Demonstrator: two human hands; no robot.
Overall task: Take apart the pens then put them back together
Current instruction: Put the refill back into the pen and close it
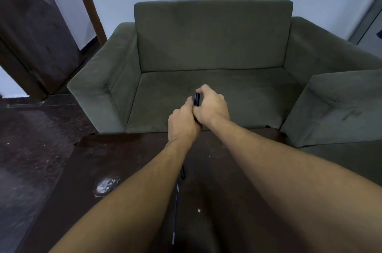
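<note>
Both hands are stretched out in front of me above the far edge of a dark table (227,170). My right hand (210,106) is closed around a dark blue pen (196,99), whose upper end sticks out between thumb and fingers. My left hand (182,126) grips the pen's lower part, pressed against the right hand; most of the pen is hidden by the fingers. On the table between my forearms lie a dark pen piece (182,173) and a thin blue refill (175,217), pointing away from me.
A grey-green sofa (213,41) stands right behind the table, its seat under my hands. A second grey-green armrest (341,108) is at the right. A dark wooden door (35,29) is at the left. A whitish stain (106,185) marks the table.
</note>
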